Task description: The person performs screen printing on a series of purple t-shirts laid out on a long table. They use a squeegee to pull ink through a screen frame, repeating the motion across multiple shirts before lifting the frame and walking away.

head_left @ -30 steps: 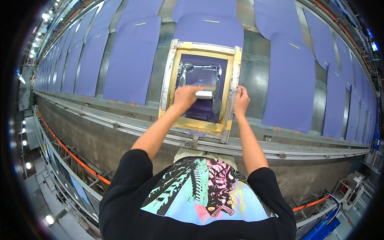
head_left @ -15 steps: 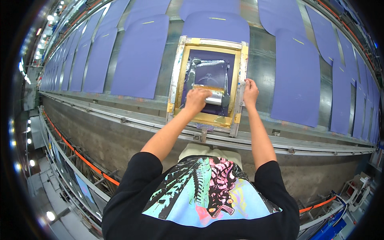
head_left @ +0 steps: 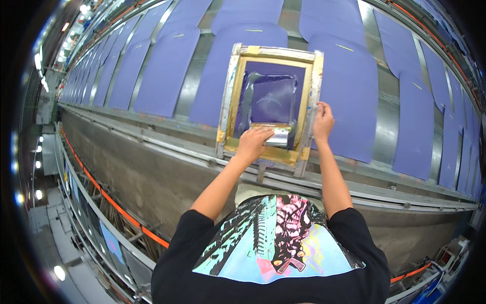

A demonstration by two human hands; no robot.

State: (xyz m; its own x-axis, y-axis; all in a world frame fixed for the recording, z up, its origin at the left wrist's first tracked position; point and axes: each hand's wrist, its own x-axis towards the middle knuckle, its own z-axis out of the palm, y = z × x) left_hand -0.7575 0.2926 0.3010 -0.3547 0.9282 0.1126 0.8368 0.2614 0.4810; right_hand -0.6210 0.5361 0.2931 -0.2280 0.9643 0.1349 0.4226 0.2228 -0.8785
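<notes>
My left hand (head_left: 254,144) is closed on a squeegee with a silver, metallic-looking body (head_left: 278,137), held near the close end of a screen-printing frame. This screen frame (head_left: 228,104) has pale, stained bars with yellowish tape along the inner edge. Dark wet-looking ink (head_left: 248,101) borders a rectangular area with a faint curved design on its mesh (head_left: 273,96). The fingers of my right hand (head_left: 324,121) grip the frame's right bar, thumb partly hidden. Beneath the frame lie the gap between two purple panels and part of their edges; whether it touches them I cannot tell.
Purple fabric-like panels (head_left: 167,71) lie in rows along the long table, each with a small yellow mark. A metal rail (head_left: 405,203) runs along its near edge. An orange strip (head_left: 116,205) follows another rack behind me at lower left.
The screen frame has shifted right relative to the panels, off the one it covered, both hands moving with it. The squeegee sits a little closer to the frame's near end.
</notes>
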